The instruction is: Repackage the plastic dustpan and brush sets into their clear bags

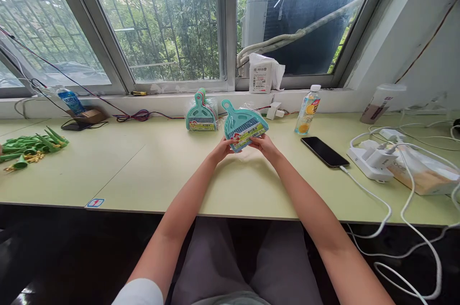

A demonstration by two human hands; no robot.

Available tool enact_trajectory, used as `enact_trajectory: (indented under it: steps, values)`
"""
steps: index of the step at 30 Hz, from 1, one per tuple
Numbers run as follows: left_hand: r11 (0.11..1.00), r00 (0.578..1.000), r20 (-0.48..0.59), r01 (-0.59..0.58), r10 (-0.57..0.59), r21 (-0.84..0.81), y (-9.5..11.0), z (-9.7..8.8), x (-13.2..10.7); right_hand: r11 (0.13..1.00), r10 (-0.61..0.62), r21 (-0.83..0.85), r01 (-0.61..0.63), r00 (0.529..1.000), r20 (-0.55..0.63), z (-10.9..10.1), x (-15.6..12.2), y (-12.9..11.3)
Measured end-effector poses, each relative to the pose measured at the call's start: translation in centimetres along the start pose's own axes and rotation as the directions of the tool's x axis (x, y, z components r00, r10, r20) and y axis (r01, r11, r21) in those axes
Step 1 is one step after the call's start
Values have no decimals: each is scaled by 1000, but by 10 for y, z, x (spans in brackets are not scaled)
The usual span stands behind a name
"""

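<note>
Both my hands hold a teal mini dustpan-and-brush set (243, 124) in clear wrapping, with a printed label on its lower part, just above the pale green table (143, 171). My left hand (223, 148) pinches its lower left corner. My right hand (264, 144) grips its lower right edge. The handle points up and away from me. A stack of similar wrapped dustpan sets (201, 112) stands a little to the left, near the window sill.
A black phone (323, 151) lies to the right, plugged into a white power strip (373, 161) with trailing cables. A drink bottle (307, 110) stands behind it. Green plastic pieces (32, 144) lie far left. A white parcel (264, 75) rests on the sill.
</note>
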State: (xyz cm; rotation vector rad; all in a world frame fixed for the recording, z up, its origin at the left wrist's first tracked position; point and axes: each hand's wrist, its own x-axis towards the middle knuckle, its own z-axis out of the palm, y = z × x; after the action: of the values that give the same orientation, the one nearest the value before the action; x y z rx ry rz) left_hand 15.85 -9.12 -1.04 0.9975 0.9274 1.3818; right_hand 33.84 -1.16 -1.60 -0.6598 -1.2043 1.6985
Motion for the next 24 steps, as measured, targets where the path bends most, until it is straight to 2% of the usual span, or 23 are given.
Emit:
enact_trajectory:
  steps: [10, 14, 18, 21, 23, 24]
  values:
    - [1000, 1000, -8, 20, -20, -7, 1, 0, -1, 997, 69, -31, -68, 998, 16, 4, -7, -12]
    - [999, 999, -6, 49, -49, -8, 1, -2, 0, 985, 118, -124, -118, 993, -8, -11, -6, -25]
    - [998, 998, -19, 59, -59, 1, 0, -9, 2, 959, 127, -238, -153, 984, -122, -31, -3, -29]
    - [998, 998, -12, 57, -57, -8, -1, -17, 3, 912, -1, -394, -112, 961, -275, -38, -1, -27]
    - [998, 999, -19, 47, -48, -28, 1, -21, 4, 817, -196, -575, -48, 914, -356, -39, 0, -25]
    - [998, 999, -25, 45, -46, -42, 2, -23, 4, 733, -321, -680, -5, 879, -353, -40, 1, -24]
